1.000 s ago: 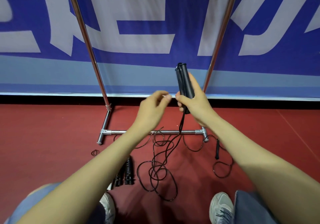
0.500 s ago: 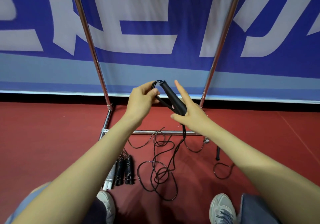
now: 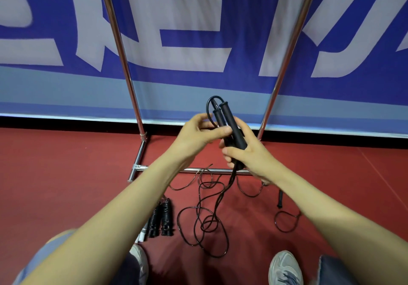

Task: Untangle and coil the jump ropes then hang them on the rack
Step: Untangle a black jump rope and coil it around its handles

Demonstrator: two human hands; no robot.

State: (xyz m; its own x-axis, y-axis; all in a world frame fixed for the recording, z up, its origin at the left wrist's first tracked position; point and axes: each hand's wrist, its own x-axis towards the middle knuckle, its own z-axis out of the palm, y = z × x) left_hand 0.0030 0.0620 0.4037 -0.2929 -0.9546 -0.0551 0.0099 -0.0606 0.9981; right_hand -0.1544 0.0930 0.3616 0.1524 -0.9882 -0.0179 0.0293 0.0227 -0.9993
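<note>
My right hand (image 3: 249, 156) grips two black jump rope handles (image 3: 231, 128) side by side, tilted up and to the left. A short loop of black cord (image 3: 209, 105) arches over their tops, and my left hand (image 3: 198, 134) pinches that cord beside the handles. The rest of this rope (image 3: 207, 216) hangs from my right hand and lies in loose tangled loops on the red floor. The chrome rack (image 3: 123, 64) stands just behind, its two uprights and low crossbar in view; its top bar is out of frame.
Black ribbed handles (image 3: 161, 217) of other ropes lie on the floor at the left. Another black handle (image 3: 280, 198) with a cord loop lies at the right. A blue and white banner (image 3: 198, 41) backs the rack. My shoes (image 3: 284, 267) are at the bottom.
The handles have swung more upright and risen a little. My left hand has slid from the cord loop's top down beside the handles, and the loop now stands free above them.
</note>
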